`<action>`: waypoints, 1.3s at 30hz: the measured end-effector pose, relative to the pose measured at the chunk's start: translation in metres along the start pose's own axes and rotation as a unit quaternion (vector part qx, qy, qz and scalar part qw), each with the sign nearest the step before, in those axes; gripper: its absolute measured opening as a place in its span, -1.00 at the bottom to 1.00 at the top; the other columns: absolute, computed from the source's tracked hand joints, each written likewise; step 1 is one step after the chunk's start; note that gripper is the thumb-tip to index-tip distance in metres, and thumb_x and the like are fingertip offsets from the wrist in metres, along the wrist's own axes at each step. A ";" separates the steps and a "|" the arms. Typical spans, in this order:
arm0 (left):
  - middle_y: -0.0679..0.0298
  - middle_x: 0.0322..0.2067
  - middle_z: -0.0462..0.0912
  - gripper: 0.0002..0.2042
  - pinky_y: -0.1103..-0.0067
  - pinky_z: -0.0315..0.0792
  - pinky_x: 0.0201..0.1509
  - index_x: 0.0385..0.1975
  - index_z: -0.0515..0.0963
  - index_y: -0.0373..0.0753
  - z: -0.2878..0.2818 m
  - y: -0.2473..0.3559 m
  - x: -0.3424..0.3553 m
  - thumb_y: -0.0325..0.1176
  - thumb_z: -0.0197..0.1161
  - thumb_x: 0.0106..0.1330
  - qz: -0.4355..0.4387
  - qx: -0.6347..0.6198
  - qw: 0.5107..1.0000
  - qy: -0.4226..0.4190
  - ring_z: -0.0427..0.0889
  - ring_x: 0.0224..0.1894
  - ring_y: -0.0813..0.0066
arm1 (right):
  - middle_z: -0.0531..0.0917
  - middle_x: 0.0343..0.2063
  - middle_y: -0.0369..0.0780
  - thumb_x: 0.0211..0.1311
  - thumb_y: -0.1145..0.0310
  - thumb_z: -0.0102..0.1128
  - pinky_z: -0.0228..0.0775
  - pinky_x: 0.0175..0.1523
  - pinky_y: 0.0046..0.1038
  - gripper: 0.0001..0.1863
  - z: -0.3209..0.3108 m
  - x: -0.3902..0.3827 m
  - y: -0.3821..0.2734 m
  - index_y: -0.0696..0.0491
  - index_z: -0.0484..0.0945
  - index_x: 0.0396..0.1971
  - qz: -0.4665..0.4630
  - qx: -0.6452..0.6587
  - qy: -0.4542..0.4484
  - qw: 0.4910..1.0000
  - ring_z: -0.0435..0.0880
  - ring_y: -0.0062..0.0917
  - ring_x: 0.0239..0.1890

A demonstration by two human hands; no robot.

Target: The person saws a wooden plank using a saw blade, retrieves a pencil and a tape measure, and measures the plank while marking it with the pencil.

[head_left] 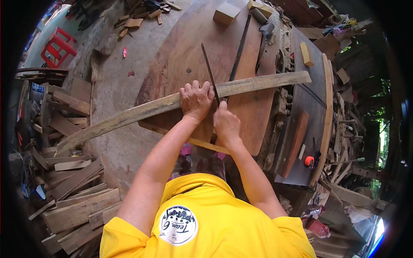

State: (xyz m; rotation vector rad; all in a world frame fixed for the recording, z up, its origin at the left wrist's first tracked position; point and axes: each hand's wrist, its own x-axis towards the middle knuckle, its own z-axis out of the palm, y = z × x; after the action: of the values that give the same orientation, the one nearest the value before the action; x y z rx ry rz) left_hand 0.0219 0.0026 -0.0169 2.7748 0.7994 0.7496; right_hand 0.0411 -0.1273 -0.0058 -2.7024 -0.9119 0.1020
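Observation:
A long, slightly curved wooden plank [142, 112] lies slantwise across the wooden bench top [172, 60], its left end sticking out past the bench. My left hand [197, 101] is closed over the plank near its middle, pressing on it. Just to the right, my right hand [226, 122] grips the near end of a long, thin, dark blade-like tool [210, 71]. That tool crosses the plank and points away from me; whether it is a saw seen edge-on or a file, I cannot tell. Its handle is hidden in my fist.
A wood block [226, 14] and a long dark metal bar [241, 47] lie on the bench. At right, a dark machine table [297, 142] carries wood pieces and an orange tape measure [309, 161]. Offcuts [81, 210] pile up at left; a red stool [59, 48] stands farther off.

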 end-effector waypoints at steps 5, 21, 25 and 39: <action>0.13 -0.45 0.46 -0.81 0.16 0.29 -0.22 -0.50 0.43 -0.08 0.005 -0.005 -0.010 -0.13 0.06 0.20 -0.016 0.045 0.999 0.010 0.48 -0.34 0.10 | 0.65 -0.63 -0.08 0.31 0.25 -0.03 0.52 -0.53 -0.11 -0.78 0.001 -0.067 0.014 0.07 0.41 -0.18 0.017 -0.042 -0.057 0.997 0.68 -0.15 -0.60; 0.27 -0.43 0.45 -0.88 0.32 0.27 -0.21 -0.46 0.48 0.01 -0.001 0.004 -0.008 -0.15 0.18 0.21 -0.012 -0.043 0.999 0.018 0.46 -0.30 0.26 | 0.64 -0.59 0.02 0.35 0.35 -0.06 0.52 -0.36 -0.05 -0.84 -0.009 0.011 -0.005 0.13 0.36 -0.21 -0.015 -0.041 -0.021 0.999 0.68 -0.04 -0.47; 0.26 -0.43 0.45 -0.88 0.32 0.27 -0.20 -0.45 0.48 0.00 -0.001 0.003 -0.011 -0.15 0.17 0.22 -0.021 -0.028 0.999 0.018 0.46 -0.30 0.26 | 0.64 -0.60 0.02 0.34 0.32 -0.04 0.52 -0.35 -0.05 -0.84 -0.020 -0.023 0.001 0.11 0.34 -0.24 -0.014 -0.050 -0.047 0.998 0.69 -0.04 -0.47; 0.19 -0.39 0.48 -0.85 0.23 0.32 -0.19 -0.45 0.46 -0.03 0.005 -0.002 -0.003 -0.13 0.12 0.22 -0.018 -0.002 1.000 -0.011 0.49 -0.28 0.16 | 0.64 -0.63 -0.02 0.33 0.29 -0.05 0.55 -0.43 -0.09 -0.79 -0.019 -0.050 0.010 0.12 0.35 -0.20 -0.003 -0.077 -0.073 0.994 0.70 -0.12 -0.54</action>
State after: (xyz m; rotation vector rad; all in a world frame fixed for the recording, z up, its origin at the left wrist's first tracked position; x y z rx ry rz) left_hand 0.0212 0.0026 -0.0233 2.7521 0.8387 0.7122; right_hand 0.0102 -0.1693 0.0081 -2.8646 -1.0083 0.2413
